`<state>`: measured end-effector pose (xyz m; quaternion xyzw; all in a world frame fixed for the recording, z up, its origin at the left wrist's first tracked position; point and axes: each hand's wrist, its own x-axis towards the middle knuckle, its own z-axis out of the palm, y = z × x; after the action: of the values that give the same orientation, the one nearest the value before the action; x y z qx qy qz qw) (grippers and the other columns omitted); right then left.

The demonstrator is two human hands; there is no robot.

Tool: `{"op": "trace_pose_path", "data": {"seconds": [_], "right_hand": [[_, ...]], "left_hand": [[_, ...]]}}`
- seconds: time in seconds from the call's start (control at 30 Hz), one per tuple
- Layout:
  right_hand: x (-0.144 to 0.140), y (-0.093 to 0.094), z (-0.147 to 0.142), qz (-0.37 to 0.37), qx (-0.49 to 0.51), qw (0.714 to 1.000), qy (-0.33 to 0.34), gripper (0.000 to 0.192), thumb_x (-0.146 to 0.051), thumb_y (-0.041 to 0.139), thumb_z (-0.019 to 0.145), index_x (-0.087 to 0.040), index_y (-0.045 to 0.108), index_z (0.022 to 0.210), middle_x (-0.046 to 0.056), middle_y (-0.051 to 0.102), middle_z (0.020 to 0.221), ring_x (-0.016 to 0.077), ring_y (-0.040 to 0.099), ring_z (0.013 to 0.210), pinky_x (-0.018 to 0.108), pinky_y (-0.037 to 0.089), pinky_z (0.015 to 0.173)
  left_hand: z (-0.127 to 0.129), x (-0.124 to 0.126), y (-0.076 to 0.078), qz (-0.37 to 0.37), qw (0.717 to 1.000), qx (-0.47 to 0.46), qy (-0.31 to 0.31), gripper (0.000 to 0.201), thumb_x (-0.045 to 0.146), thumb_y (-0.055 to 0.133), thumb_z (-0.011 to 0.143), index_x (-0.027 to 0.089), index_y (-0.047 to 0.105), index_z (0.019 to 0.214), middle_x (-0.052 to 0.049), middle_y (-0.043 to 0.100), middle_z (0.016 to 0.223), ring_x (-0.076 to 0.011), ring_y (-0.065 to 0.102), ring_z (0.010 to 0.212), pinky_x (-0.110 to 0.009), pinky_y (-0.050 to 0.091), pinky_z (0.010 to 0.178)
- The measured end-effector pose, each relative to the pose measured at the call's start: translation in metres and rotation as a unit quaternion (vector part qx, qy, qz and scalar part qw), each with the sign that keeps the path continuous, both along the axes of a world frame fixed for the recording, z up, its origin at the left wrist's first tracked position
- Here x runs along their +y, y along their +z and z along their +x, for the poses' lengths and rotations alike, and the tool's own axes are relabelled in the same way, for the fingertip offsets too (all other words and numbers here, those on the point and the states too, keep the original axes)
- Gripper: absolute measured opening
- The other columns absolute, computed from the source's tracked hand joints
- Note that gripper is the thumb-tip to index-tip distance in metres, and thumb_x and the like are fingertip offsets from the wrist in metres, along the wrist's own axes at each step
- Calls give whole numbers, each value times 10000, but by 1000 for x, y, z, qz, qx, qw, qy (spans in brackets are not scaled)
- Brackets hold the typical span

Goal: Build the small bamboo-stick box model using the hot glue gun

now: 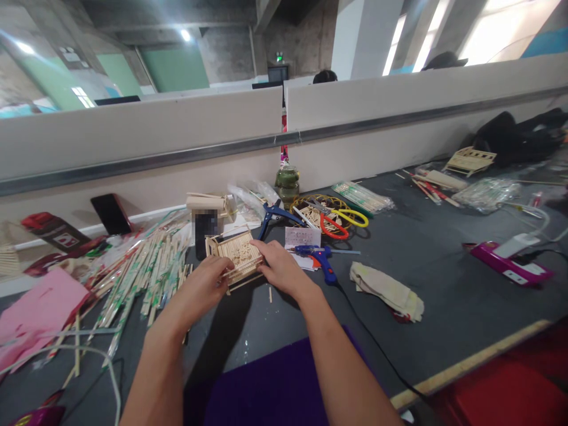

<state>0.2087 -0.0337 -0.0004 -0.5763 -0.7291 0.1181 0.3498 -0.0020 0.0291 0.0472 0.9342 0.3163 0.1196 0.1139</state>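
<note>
Between my hands is a small model built of wooden sticks (242,251), with small pale bits lying on its slatted floor. My left hand (208,275) is closed on its left front edge. My right hand (279,263) grips its right side, thumb and fingers bent round the edge. Just right of my right hand lies a blue hot glue gun (327,267), with a printed paper card (302,236) behind it. A short loose stick (270,294) rests on the table in front of the model.
Wrapped chopsticks (151,272) are heaped at left beside pink paper (42,307). Behind the model are a wire basket with scissors (350,216), a blue clamp (270,216) and a green jar (287,184). A glove (388,290) and a purple power strip (510,263) lie to the right.
</note>
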Motion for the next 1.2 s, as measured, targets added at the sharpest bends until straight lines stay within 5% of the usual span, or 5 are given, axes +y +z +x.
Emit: {"op": "trace_pose_path", "data": {"seconds": [0.4, 0.6, 0.9, 1.2], "right_hand": [[0, -1, 0, 9, 0, 1000, 2, 666, -83, 589, 822, -205, 345, 1429, 82, 596, 1204, 214, 470, 1083, 344, 403, 945], [-1, 0, -1, 13, -7, 1000, -2, 648, -79, 582, 820, -176, 357, 1420, 98, 595, 1179, 216, 472, 1071, 337, 406, 941], [-1, 2, 0, 4, 9, 1000, -1, 662, 0, 494, 786, -197, 365, 1405, 76, 602, 1128, 201, 493, 1033, 318, 410, 896], [-1, 2, 1, -2, 12, 1000, -2, 663, -16, 497, 790, -200, 364, 1414, 78, 603, 1183, 207, 492, 1063, 333, 416, 916]], "left_hand": [[4, -5, 9, 52, 998, 46, 6, 239, 167, 546, 800, 180, 600, 1032, -97, 650, 1017, -271, 557, 1015, -396, 441, 872], [24, -9, 15, 111, 994, -8, 10, 81, 233, 533, 864, 195, 590, 907, -74, 643, 968, -250, 566, 977, -380, 435, 871], [66, -7, 16, 51, 998, 18, -6, 55, 202, 604, 835, 173, 635, 799, -74, 670, 858, -233, 590, 874, -329, 437, 769], [69, 1, 4, 32, 999, 12, -4, 94, 134, 579, 843, 155, 659, 799, -86, 696, 858, -218, 610, 841, -317, 437, 761]]}}
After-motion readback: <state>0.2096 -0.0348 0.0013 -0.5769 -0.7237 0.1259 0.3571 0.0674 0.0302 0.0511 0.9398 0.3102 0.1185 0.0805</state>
